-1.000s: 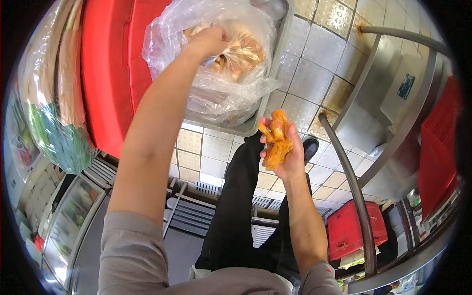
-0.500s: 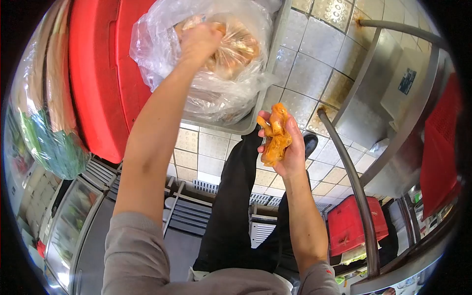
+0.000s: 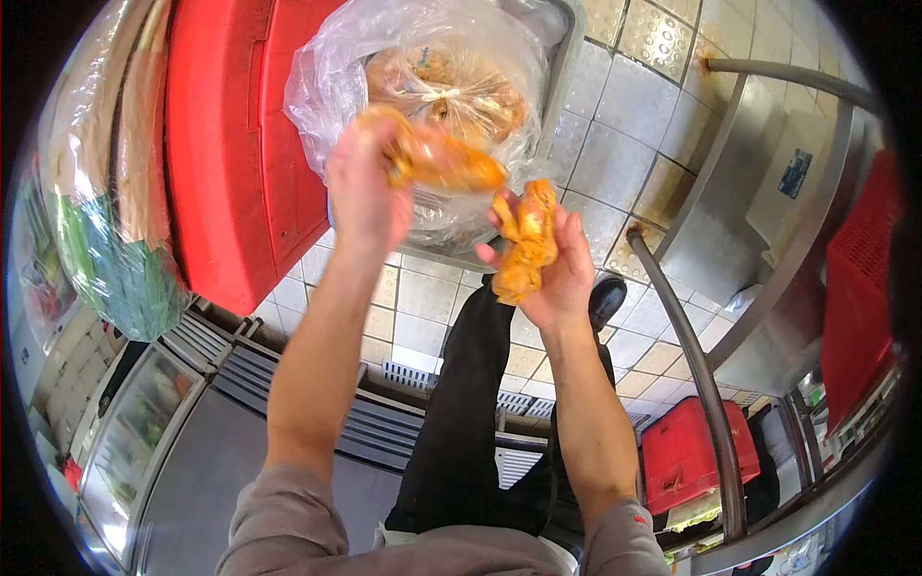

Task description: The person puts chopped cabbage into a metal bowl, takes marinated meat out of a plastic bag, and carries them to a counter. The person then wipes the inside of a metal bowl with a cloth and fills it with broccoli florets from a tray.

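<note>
My left hand (image 3: 365, 187), smeared by motion, grips a long orange marinated chicken piece (image 3: 447, 165) in front of the plastic bag. Lying across the palm of my right hand (image 3: 562, 269) is another orange marinated chicken piece (image 3: 523, 245), with the fingers curled around it. The far end of the left piece comes close to the right one. Beyond both hands, a large clear plastic bag (image 3: 322, 82) sits in a grey tub (image 3: 567, 72). More orange-brown pieces (image 3: 495, 101) show in it under gathered film.
To the left stand a red bin (image 3: 216, 144) and plastic-wrapped leeks (image 3: 115, 230). A bent metal rail (image 3: 687, 355) and steel equipment (image 3: 715, 192) are on the right, with a red crate (image 3: 687, 446) lower down. Below lies a tiled floor (image 3: 624, 91).
My left hand has come out of the bag toward me, bringing a chicken piece with it. My right hand still holds its piece, shifted slightly. The view has moved a little.
</note>
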`<state>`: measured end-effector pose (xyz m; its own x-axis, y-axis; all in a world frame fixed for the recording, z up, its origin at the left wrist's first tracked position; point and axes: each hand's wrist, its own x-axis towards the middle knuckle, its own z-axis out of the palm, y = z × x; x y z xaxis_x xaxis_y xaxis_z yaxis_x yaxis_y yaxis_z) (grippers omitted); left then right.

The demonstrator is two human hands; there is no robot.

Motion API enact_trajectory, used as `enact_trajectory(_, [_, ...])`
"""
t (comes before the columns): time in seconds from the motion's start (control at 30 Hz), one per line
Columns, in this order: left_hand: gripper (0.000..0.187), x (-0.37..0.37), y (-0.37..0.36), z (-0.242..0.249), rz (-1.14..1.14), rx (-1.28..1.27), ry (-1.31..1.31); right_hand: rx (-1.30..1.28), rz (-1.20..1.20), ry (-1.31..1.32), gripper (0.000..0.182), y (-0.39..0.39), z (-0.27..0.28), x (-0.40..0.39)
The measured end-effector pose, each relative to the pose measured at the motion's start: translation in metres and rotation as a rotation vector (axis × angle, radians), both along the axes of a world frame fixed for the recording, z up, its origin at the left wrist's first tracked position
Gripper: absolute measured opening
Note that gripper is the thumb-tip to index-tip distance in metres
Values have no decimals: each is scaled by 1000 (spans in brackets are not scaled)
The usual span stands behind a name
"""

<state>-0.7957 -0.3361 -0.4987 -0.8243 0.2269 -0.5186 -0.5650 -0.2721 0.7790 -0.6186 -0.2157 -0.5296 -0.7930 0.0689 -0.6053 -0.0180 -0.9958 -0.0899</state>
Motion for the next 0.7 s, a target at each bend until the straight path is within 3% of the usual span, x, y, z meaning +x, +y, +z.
enact_trajectory(0.03, [10, 17, -5, -2, -54, 57, -35, 18, -1, 6, 61, -3, -1, -1])
enact_trajectory(0.1, [15, 50, 14, 17, -273, -386, -31, 51, 10, 16, 66, -7, -2, 0])
enact_trajectory(0.17, [17, 88, 17, -12, -306, -365, 249, 111, 32, 40, 80, -15, -3, 1])
enact_trajectory(0.23, [26, 111, 18, -11, -459, -375, 194, 165, 87, -13, 84, -9, -5, 12])
enact_trajectory(0.3, [42, 121, 15, 6, -815, -604, 572, 225, 145, -65, 89, -3, -4, 22])
enact_trajectory(0.33, [58, 121, 8, 13, -904, -399, 421, 210, 120, -60, 89, -2, -1, 29])
enact_trajectory(0.37, [58, 113, 4, 13, -904, -400, 418, 198, 96, -56, 89, 1, 2, 38])
enact_trajectory(0.43, [48, 84, 3, 0, -586, -80, 180, 127, 206, -109, 90, 13, 11, 49])
enact_trajectory(0.47, [39, 52, 10, -9, -464, -195, 332, 74, 185, -40, 90, 10, 12, 46])
enact_trajectory(0.5, [40, 12, 16, -23, -493, -511, 394, 21, 166, 36, 90, 7, 13, 41])
enact_trajectory(0.53, [39, -22, 11, -59, -486, -723, 617, -14, 163, 59, 90, 9, 18, 36])
enact_trajectory(0.6, [37, -80, 6, -114, -742, -956, 1005, -19, 149, 76, 90, 9, 21, 28])
enact_trajectory(0.63, [37, -96, 16, -125, -744, -950, 1014, -23, 139, 94, 90, 11, 20, 26])
enact_trajectory(0.7, [31, -109, 28, -139, -1271, -1145, 833, -7, 130, 96, 90, 13, 16, 29])
